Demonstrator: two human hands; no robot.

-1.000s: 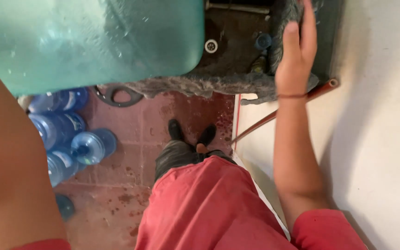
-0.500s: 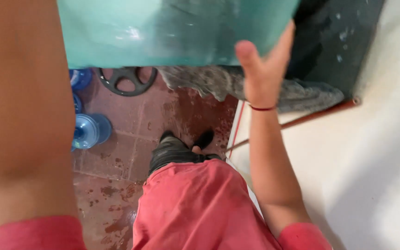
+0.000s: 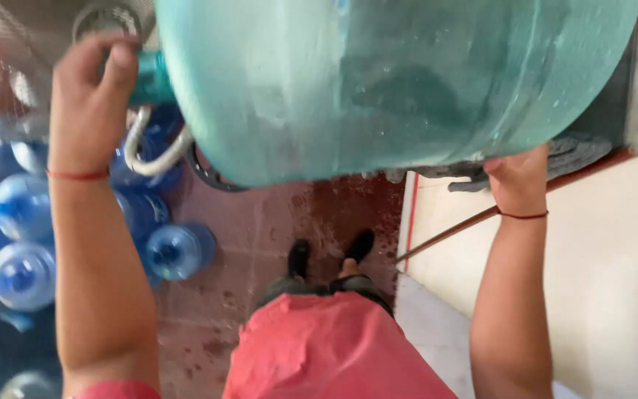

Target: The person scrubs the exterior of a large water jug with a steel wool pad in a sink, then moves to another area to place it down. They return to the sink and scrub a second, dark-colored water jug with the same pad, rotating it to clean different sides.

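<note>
With the left hand [image 3: 90, 89] closed on the jug [image 3: 393, 81] neck and the right hand [image 3: 518, 177] cupped open under its base, keep the jug level.

One camera on my head, looking straight down my front.

It sits very close to the big teal water jug [image 3: 400, 81], which fills the top of the picture between my left hand [image 3: 90, 96] and right hand [image 3: 518, 181]; past it I see my shoes [image 3: 330, 251] on the wet red tile floor [image 3: 260, 222] far below.
</note>
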